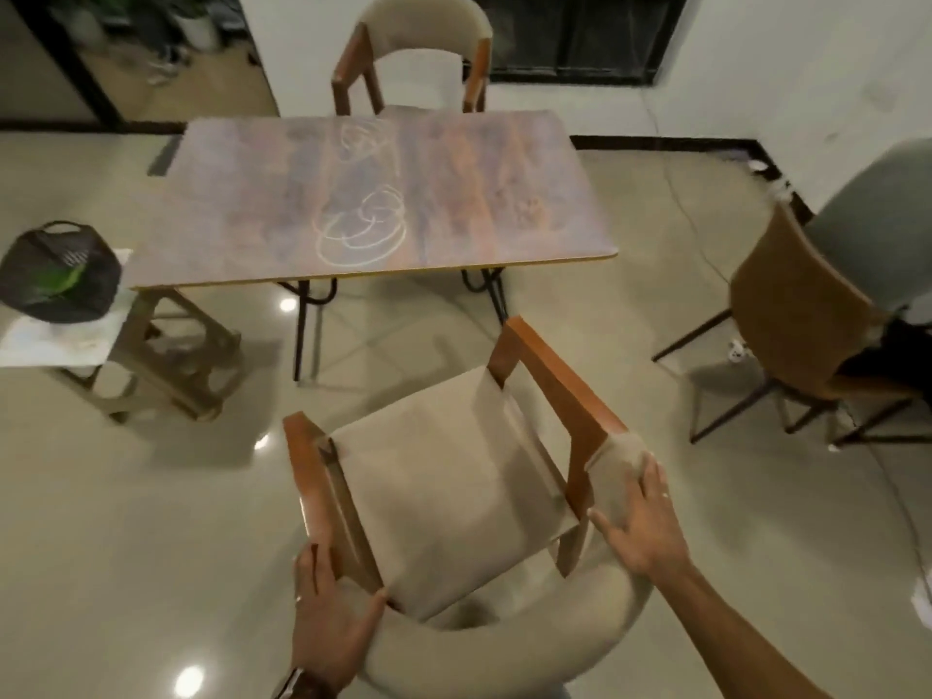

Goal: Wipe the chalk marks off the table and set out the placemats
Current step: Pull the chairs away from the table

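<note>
Both grips hold the near chair [444, 476]: left hand [328, 612] curled on its armrest, right hand [640, 522] laid flat on the backrest, apparently to clear access. Chalk marks [360, 229] remain unwiped on the tabletop [504, 194] ahead. No placemats visible.

Single head-worn wide-angle view, aimed forward and steeply down from standing height: near chair [454, 496] close below at 6 o'clock, table [373, 199] farther ahead at 12 o'clock, stool [65, 340] at 9 o'clock, side chair [807, 315] at 3 o'clock, edges bowed.
</note>
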